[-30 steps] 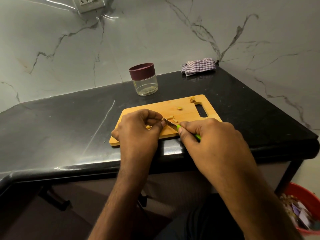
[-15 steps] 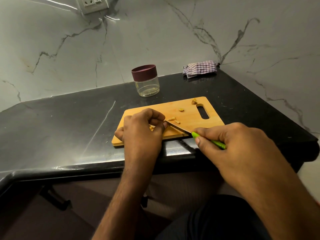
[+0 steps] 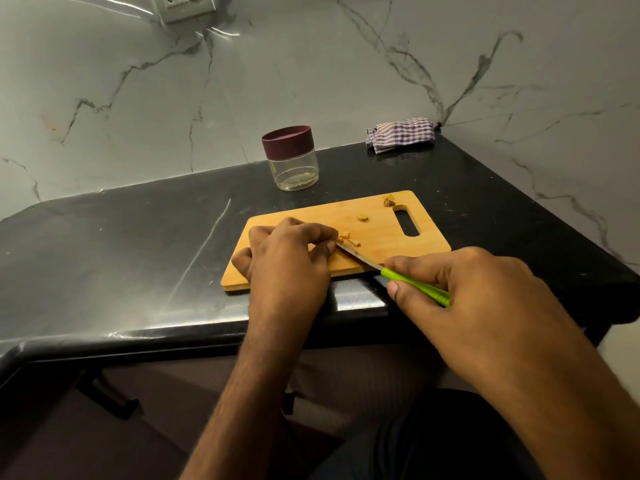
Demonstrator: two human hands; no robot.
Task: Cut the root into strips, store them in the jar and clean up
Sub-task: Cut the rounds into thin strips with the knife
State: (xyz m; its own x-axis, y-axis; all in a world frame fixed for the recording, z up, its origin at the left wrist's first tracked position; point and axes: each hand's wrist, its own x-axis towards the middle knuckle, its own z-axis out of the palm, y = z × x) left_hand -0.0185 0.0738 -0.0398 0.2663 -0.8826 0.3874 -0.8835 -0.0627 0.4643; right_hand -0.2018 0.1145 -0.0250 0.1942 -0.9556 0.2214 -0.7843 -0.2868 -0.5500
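A wooden cutting board (image 3: pixel 388 251) lies on the black counter (image 3: pixel 121 251). My left hand (image 3: pixel 287 261) rests on the board with fingers curled, pinching a small piece of root that is mostly hidden under the fingertips. My right hand (image 3: pixel 460 292) grips a green-handled knife (image 3: pixel 415 285) whose blade tip meets the left fingertips. Small yellow cut root pieces (image 3: pixel 348 237) lie beside the blade, with two more scraps (image 3: pixel 362 217) nearer the board's handle slot. A clear glass jar with a maroon lid (image 3: pixel 291 157) stands behind the board, lid on.
A checked cloth (image 3: pixel 400 133) is bunched in the back corner against the marble wall. A wall socket (image 3: pixel 185 5) sits at the top. The counter's front edge runs just below the board.
My right hand has drawn the knife back toward me and to the right, exposing more blade. The left hand has stayed on the board.
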